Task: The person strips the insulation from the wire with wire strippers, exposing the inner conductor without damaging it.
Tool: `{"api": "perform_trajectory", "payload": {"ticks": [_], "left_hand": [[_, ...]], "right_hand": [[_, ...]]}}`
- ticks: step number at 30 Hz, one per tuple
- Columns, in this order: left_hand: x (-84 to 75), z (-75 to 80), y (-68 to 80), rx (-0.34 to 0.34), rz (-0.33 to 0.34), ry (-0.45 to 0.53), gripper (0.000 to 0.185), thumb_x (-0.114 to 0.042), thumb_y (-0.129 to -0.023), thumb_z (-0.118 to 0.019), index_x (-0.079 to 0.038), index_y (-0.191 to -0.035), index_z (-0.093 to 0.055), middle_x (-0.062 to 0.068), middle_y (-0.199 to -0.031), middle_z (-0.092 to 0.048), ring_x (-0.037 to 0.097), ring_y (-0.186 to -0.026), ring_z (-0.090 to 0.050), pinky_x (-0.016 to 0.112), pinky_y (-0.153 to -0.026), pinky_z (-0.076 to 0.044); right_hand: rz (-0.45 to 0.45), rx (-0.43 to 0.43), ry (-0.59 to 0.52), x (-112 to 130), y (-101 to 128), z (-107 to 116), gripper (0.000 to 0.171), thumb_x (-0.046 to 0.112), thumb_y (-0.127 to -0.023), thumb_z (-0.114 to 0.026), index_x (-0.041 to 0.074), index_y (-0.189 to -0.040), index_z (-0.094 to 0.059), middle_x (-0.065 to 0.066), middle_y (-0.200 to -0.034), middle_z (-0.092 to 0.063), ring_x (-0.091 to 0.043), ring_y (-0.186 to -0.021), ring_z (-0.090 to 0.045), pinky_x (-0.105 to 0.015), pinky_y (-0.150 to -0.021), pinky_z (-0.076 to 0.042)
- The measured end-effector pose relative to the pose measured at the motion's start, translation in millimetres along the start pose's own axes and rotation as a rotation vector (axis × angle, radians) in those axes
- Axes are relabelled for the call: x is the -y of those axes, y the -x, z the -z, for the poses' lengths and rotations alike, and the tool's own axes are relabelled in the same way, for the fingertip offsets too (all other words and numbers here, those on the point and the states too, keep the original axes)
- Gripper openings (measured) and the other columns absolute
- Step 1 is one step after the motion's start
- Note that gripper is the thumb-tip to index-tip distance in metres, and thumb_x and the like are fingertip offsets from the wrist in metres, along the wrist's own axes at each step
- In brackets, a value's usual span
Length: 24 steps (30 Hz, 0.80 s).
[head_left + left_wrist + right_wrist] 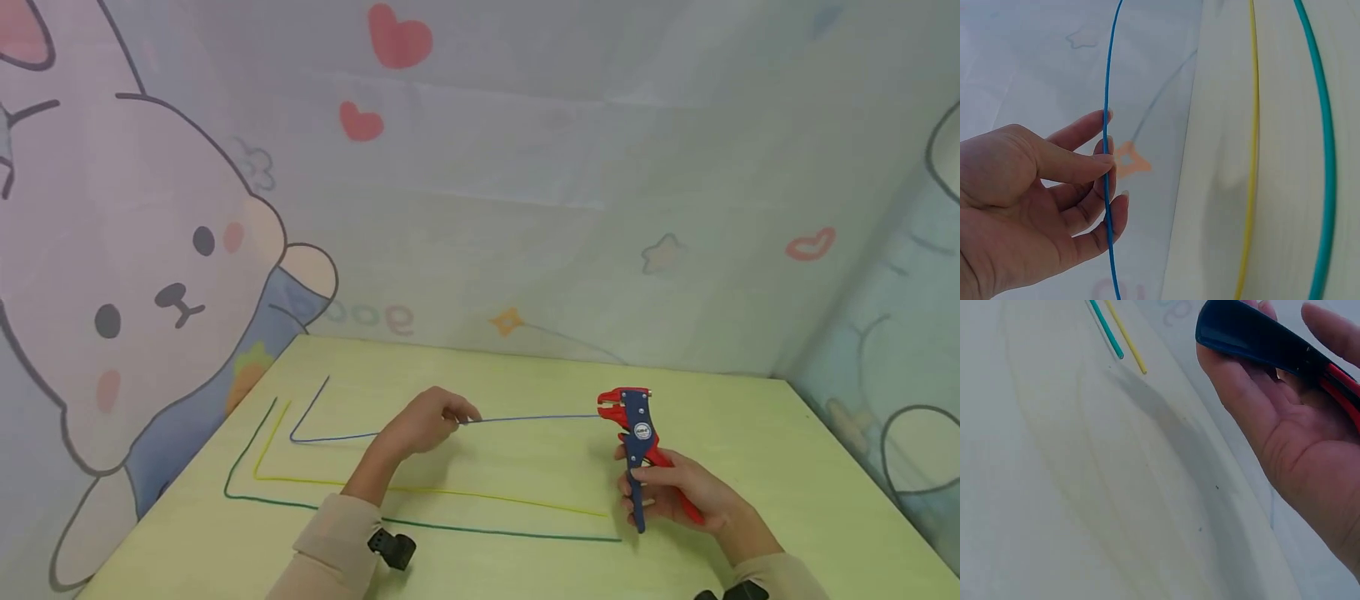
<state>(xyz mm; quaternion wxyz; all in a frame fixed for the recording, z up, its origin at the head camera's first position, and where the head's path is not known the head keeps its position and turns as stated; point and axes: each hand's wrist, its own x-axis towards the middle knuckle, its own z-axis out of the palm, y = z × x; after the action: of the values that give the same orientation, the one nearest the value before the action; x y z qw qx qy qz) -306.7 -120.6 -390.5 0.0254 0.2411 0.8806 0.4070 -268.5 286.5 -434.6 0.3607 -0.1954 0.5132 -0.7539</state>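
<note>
A blue wire runs across the table, its left part bent upward at a corner. My left hand pinches it between thumb and fingers, which the left wrist view shows closely on the wire. In my right hand I hold a wire stripper with red jaws and blue and red handles, upright above the table. The blue wire's right end meets the red jaws; whether it sits between them is too small to tell. In the right wrist view, fingers wrap the dark blue handle.
A yellow wire and a green wire lie nearer me on the pale yellow table, each bent at the left. Behind the table hangs a printed cloth with hearts and a cartoon rabbit.
</note>
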Motion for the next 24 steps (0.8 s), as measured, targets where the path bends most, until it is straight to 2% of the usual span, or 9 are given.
{"api": "perform_trajectory", "payload": {"ticks": [5, 10, 14, 24], "left_hand": [[-2.3, 3.1, 2.2, -0.038, 0.005, -0.001, 0.030, 0.010, -0.094, -0.058, -0.008, -0.108, -0.077, 0.004, -0.102, -0.069, 0.021, -0.095, -0.062, 0.037, -0.079, -0.052], [-5.1, 3.3, 3.5, -0.048, 0.014, 0.002, 0.029, 0.008, -0.095, -0.058, -0.009, -0.109, -0.077, 0.008, -0.106, -0.069, 0.022, -0.098, -0.061, 0.038, -0.081, -0.052], [-5.8, 1.1, 2.5, -0.043, 0.002, -0.009, 0.030, 0.009, -0.095, -0.058, -0.009, -0.109, -0.077, 0.009, -0.106, -0.070, 0.022, -0.098, -0.062, 0.039, -0.082, -0.052], [-6.7, -1.1, 3.9, -0.011, -0.018, -0.008, 0.032, 0.009, -0.095, -0.057, -0.010, -0.110, -0.077, 0.002, -0.103, -0.069, 0.019, -0.095, -0.061, 0.037, -0.080, -0.052]], "right_hand": [[0.003, 0.007, 0.055, 0.3, -1.4, -0.5, 0.035, 0.000, -0.105, -0.035, 0.006, -0.138, -0.039, -0.013, -0.106, -0.067, -0.031, -0.096, -0.066, -0.050, -0.093, -0.050], [0.021, 0.033, 0.085, 3.2, -1.4, -2.8, 0.037, -0.001, -0.102, -0.038, 0.003, -0.139, -0.037, -0.013, -0.105, -0.067, -0.030, -0.096, -0.066, -0.048, -0.092, -0.051], [0.032, 0.036, 0.095, 4.3, 0.2, -3.2, 0.038, -0.003, -0.101, -0.039, 0.002, -0.138, -0.037, -0.014, -0.106, -0.067, -0.030, -0.096, -0.066, -0.049, -0.092, -0.051], [0.011, 0.055, 0.092, 2.1, 3.3, -3.6, 0.039, -0.005, -0.097, -0.041, 0.003, -0.135, -0.043, -0.014, -0.106, -0.066, -0.029, -0.096, -0.065, -0.048, -0.092, -0.051]]}}
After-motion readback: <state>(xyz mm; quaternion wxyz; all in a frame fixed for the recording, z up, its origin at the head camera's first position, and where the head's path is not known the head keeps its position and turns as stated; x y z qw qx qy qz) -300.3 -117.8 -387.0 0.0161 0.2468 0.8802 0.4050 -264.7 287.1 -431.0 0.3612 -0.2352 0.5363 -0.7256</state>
